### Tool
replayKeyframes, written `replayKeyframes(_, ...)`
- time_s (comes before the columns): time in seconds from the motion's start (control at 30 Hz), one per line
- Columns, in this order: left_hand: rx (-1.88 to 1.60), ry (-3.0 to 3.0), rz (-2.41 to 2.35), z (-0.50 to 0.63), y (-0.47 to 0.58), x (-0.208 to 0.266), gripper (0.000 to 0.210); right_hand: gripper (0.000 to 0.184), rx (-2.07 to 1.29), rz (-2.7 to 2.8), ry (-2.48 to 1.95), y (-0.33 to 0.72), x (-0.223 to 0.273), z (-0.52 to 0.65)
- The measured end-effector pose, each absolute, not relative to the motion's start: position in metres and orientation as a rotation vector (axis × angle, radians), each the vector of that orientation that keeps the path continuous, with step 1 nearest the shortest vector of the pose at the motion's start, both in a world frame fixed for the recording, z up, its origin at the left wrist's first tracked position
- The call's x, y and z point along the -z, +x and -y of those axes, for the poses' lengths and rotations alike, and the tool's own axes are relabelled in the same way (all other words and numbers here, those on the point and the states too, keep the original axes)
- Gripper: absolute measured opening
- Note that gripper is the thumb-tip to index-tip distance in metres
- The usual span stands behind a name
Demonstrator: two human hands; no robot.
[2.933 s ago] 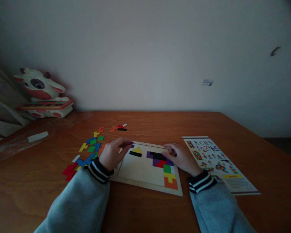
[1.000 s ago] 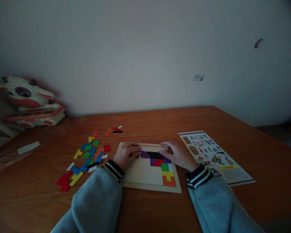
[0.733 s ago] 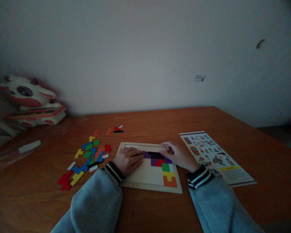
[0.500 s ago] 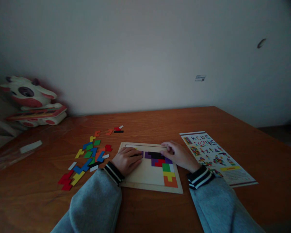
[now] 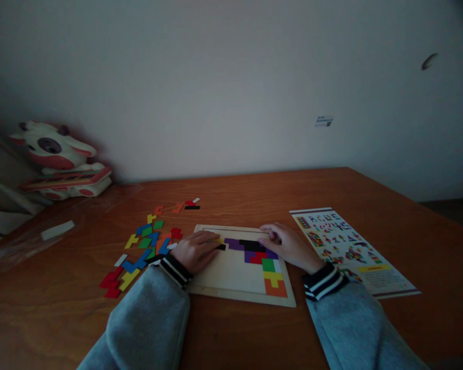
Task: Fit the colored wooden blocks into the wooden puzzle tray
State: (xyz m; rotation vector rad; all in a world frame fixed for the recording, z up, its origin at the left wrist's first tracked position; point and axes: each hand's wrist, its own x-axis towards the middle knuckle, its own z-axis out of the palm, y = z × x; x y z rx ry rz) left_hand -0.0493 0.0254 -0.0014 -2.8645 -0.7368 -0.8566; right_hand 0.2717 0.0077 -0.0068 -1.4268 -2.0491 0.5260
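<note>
The wooden puzzle board [image 5: 247,300] lies flat on the table with coloured pieces filling part of its right and upper side. My left hand [image 5: 195,252] rests over the board's left part, fingers stretched out and lying low. At its fingertips a black piece [image 5: 221,247] and a yellow piece [image 5: 221,240] show, partly covered. A purple piece [image 5: 234,244] sits just right of them, beside a long black piece [image 5: 251,245]. My right hand [image 5: 289,247] lies on the board's upper right corner, thumb and index finger apart, thumb tip near the long black piece.
Several loose coloured pieces [image 5: 144,243] are scattered left of the board. A printed pattern sheet [image 5: 351,252] lies to the right. A cow-shaped toy keyboard [image 5: 65,167] stands at the back left against the wall. A white strip [image 5: 57,230] lies near the table's left edge.
The purple piece now lies against the long black piece, and my left fingers have drawn back left from it, showing a black piece. My right hand stays in place; the view shifts slightly.
</note>
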Motion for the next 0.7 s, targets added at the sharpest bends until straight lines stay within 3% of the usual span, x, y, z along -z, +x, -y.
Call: replayKeyframes(0.7, 0.685, -2.905, 0.786, -0.0191, -0.0488, 0.0034, 0.026, 0.033, -0.520, 2.057, -1.440, 0.2703, 0.0045, -0.0068)
